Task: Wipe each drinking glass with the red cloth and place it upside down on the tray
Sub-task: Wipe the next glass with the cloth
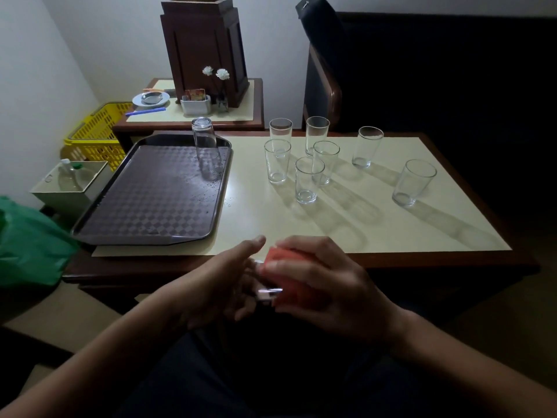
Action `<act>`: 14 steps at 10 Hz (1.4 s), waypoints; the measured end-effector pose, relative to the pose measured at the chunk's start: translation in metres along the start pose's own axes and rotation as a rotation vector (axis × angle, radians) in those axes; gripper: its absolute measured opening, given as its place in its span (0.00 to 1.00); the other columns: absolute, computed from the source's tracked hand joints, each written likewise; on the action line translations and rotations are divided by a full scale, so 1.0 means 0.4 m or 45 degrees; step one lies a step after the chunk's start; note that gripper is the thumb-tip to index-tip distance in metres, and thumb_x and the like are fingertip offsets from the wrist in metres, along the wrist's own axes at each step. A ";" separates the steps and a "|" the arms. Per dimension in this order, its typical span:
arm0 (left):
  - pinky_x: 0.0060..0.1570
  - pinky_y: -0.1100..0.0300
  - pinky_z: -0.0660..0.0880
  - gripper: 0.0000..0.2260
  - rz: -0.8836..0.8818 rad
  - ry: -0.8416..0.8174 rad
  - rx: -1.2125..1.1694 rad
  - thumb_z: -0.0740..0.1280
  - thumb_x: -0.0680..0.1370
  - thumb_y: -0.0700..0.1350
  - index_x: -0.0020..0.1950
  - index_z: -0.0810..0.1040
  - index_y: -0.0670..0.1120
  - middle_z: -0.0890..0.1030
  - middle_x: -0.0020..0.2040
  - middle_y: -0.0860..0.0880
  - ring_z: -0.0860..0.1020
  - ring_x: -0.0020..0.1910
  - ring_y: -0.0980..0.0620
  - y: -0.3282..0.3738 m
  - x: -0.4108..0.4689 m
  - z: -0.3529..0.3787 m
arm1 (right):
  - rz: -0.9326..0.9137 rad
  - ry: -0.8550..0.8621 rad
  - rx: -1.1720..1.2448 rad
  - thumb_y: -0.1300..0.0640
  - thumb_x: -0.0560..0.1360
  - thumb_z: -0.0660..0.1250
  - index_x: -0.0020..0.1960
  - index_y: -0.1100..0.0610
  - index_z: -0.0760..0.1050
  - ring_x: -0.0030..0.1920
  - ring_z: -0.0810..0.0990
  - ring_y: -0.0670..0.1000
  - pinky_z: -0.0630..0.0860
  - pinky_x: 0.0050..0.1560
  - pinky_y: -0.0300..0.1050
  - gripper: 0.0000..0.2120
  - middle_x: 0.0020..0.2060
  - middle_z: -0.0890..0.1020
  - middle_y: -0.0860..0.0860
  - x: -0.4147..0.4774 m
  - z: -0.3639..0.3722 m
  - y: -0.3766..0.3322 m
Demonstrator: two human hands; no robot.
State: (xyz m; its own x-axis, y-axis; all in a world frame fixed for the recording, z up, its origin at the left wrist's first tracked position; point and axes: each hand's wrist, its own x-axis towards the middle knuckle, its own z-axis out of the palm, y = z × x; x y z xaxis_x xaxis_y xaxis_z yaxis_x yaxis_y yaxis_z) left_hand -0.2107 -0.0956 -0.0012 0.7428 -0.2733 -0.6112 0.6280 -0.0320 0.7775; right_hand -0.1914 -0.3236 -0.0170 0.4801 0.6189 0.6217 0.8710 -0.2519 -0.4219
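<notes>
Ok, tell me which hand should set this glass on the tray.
Left, probably. The left hand holds the glass and is nearer the tray; the right hand grips the red cloth.

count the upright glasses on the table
7. Five cluster together: back left glass, back right glass, middle left glass, middle right glass, front glass. Two stand apart: right glass, far right glass. None seems hidden.

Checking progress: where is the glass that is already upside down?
In the head view, the upside-down glass stands in the far right corner of the brown tray, just left of the nearest upright glass on the table.
</notes>
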 end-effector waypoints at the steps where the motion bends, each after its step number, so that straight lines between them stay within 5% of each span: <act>1: 0.30 0.56 0.69 0.26 0.484 0.229 0.239 0.63 0.73 0.71 0.51 0.75 0.48 0.80 0.40 0.42 0.75 0.28 0.49 0.008 -0.013 0.016 | 0.798 0.121 0.897 0.60 0.69 0.84 0.67 0.52 0.81 0.64 0.84 0.51 0.81 0.62 0.44 0.28 0.63 0.85 0.49 0.030 -0.013 -0.024; 2: 0.40 0.58 0.75 0.20 1.037 0.464 0.715 0.59 0.78 0.64 0.59 0.74 0.51 0.79 0.41 0.52 0.78 0.36 0.55 -0.002 -0.024 0.020 | 1.344 -0.005 1.783 0.55 0.74 0.78 0.68 0.53 0.81 0.57 0.85 0.54 0.84 0.56 0.51 0.23 0.59 0.84 0.54 0.036 0.001 -0.026; 3: 0.31 0.56 0.69 0.22 0.675 0.352 0.199 0.59 0.81 0.65 0.55 0.74 0.46 0.78 0.36 0.42 0.72 0.27 0.47 0.008 -0.019 0.023 | 0.888 -0.014 1.166 0.57 0.70 0.82 0.67 0.50 0.81 0.61 0.85 0.51 0.83 0.58 0.51 0.27 0.63 0.84 0.50 0.031 -0.005 -0.058; 4: 0.23 0.64 0.63 0.27 0.118 0.026 -0.054 0.56 0.80 0.68 0.54 0.73 0.44 0.77 0.37 0.42 0.69 0.22 0.48 0.012 -0.020 0.025 | 0.047 -0.017 -0.063 0.57 0.72 0.84 0.69 0.56 0.81 0.68 0.80 0.56 0.77 0.69 0.49 0.27 0.67 0.80 0.56 0.020 -0.017 -0.034; 5: 0.29 0.59 0.72 0.22 0.346 -0.017 -0.046 0.65 0.77 0.67 0.54 0.78 0.49 0.81 0.44 0.41 0.79 0.31 0.45 0.010 -0.017 0.022 | 0.276 0.040 0.204 0.57 0.70 0.85 0.68 0.55 0.82 0.66 0.82 0.53 0.79 0.66 0.48 0.29 0.65 0.83 0.51 0.017 -0.026 -0.008; 6: 0.49 0.46 0.77 0.19 0.906 0.162 0.456 0.66 0.77 0.60 0.66 0.75 0.55 0.81 0.57 0.47 0.81 0.49 0.40 0.017 -0.037 0.019 | 1.125 0.030 1.565 0.58 0.71 0.79 0.67 0.54 0.81 0.56 0.85 0.52 0.85 0.55 0.50 0.25 0.58 0.86 0.51 0.033 -0.020 -0.006; 7: 0.41 0.49 0.77 0.19 0.831 0.253 0.403 0.67 0.79 0.63 0.61 0.77 0.51 0.81 0.49 0.46 0.80 0.41 0.42 0.009 -0.029 0.019 | 0.936 -0.037 1.217 0.60 0.70 0.82 0.67 0.53 0.81 0.59 0.85 0.51 0.83 0.57 0.48 0.27 0.60 0.85 0.51 0.035 -0.030 -0.016; 8: 0.28 0.60 0.68 0.27 0.212 0.133 0.021 0.65 0.77 0.68 0.54 0.77 0.43 0.80 0.40 0.42 0.75 0.27 0.48 0.009 -0.021 0.018 | 0.119 -0.077 0.019 0.57 0.71 0.84 0.71 0.53 0.79 0.68 0.80 0.54 0.76 0.69 0.47 0.30 0.67 0.80 0.52 0.015 -0.022 -0.017; 9: 0.24 0.63 0.65 0.24 0.181 -0.041 -0.070 0.65 0.80 0.64 0.59 0.73 0.43 0.82 0.42 0.41 0.75 0.25 0.47 0.013 -0.013 0.007 | 0.228 0.028 0.152 0.56 0.69 0.86 0.69 0.54 0.81 0.68 0.81 0.52 0.77 0.68 0.45 0.31 0.66 0.82 0.51 0.013 -0.015 -0.002; 10: 0.31 0.60 0.76 0.19 0.607 0.115 0.187 0.66 0.77 0.55 0.66 0.72 0.50 0.82 0.48 0.43 0.80 0.34 0.46 0.026 -0.018 0.015 | 1.047 0.068 1.384 0.60 0.68 0.84 0.67 0.52 0.81 0.63 0.85 0.54 0.84 0.60 0.49 0.29 0.63 0.85 0.55 0.029 -0.024 0.001; 11: 0.32 0.59 0.74 0.15 0.727 0.250 0.254 0.69 0.78 0.56 0.61 0.76 0.50 0.77 0.49 0.40 0.78 0.35 0.48 0.017 -0.016 0.022 | 1.009 -0.027 1.267 0.61 0.69 0.83 0.68 0.51 0.80 0.64 0.85 0.55 0.83 0.60 0.51 0.29 0.63 0.84 0.56 0.028 -0.022 -0.010; 12: 0.25 0.63 0.67 0.20 0.243 0.078 -0.148 0.65 0.80 0.62 0.53 0.75 0.44 0.79 0.42 0.37 0.73 0.25 0.48 0.017 -0.022 0.015 | 0.210 -0.054 0.141 0.56 0.70 0.85 0.70 0.54 0.80 0.68 0.81 0.53 0.77 0.68 0.47 0.31 0.67 0.81 0.53 0.017 -0.023 -0.013; 13: 0.21 0.63 0.65 0.23 0.175 -0.103 -0.053 0.64 0.79 0.66 0.53 0.74 0.44 0.82 0.44 0.41 0.75 0.24 0.47 0.019 -0.023 0.007 | 0.080 0.056 0.004 0.55 0.70 0.85 0.69 0.59 0.81 0.68 0.80 0.55 0.78 0.67 0.49 0.29 0.66 0.81 0.56 0.005 -0.015 0.009; 14: 0.34 0.59 0.76 0.18 0.570 0.068 0.258 0.69 0.76 0.58 0.63 0.76 0.53 0.81 0.53 0.43 0.81 0.37 0.47 0.027 -0.031 0.001 | 0.817 0.138 0.954 0.58 0.68 0.84 0.67 0.52 0.81 0.63 0.85 0.52 0.82 0.62 0.45 0.30 0.62 0.86 0.50 0.011 -0.003 -0.002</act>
State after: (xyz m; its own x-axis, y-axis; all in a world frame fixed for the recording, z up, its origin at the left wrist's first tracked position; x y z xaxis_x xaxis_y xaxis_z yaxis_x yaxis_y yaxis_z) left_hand -0.2133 -0.0928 0.0149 0.9437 -0.2531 -0.2132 0.1907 -0.1105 0.9754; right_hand -0.1900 -0.3217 -0.0131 0.8770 0.4492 0.1708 0.1697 0.0431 -0.9846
